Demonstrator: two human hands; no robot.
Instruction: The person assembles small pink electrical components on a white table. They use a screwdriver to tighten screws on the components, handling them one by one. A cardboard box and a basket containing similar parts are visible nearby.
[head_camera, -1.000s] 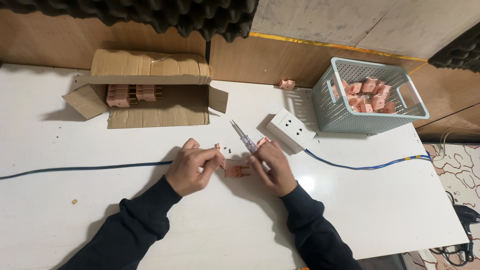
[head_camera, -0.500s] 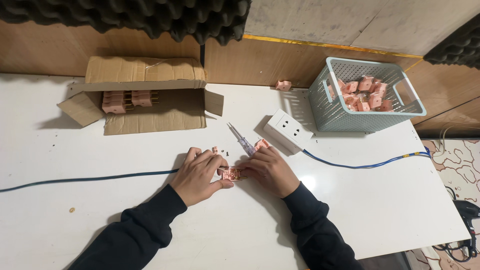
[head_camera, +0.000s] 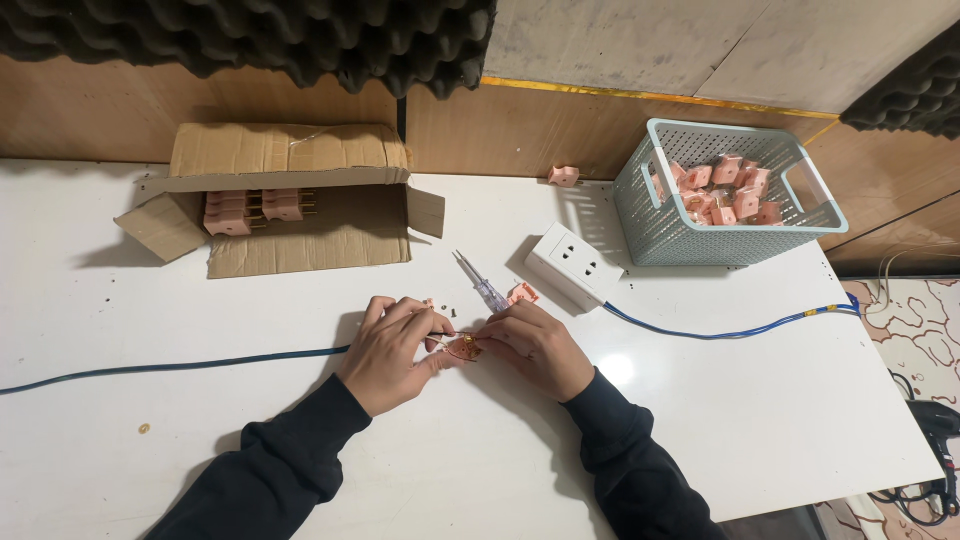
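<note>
**Pink plug part pinched between both my hands at mid-table**

The pink plug part (head_camera: 461, 347) sits just off the white table (head_camera: 780, 430), which I take as my landmark, near the middle of its front half. Toward the table's back left lies the open cardboard box (head_camera: 300, 235) with rows of pink plugs (head_camera: 255, 208) inside. At the back right stands the pale blue basket (head_camera: 730, 190), holding loose pink plugs too. A blue cable (head_camera: 170, 365) runs across the table from the left edge to my hands, and another runs right from the white socket block (head_camera: 572, 263), which lies just behind my right hand.

My left hand (head_camera: 390, 355) curls around the part, thumb and fingertips pressed onto its left side. My right hand (head_camera: 535, 345) pinches its right side, fingers close together. A slim tester screwdriver (head_camera: 480, 282) lies just behind my hands, beside a small pink piece (head_camera: 522, 293).
</note>
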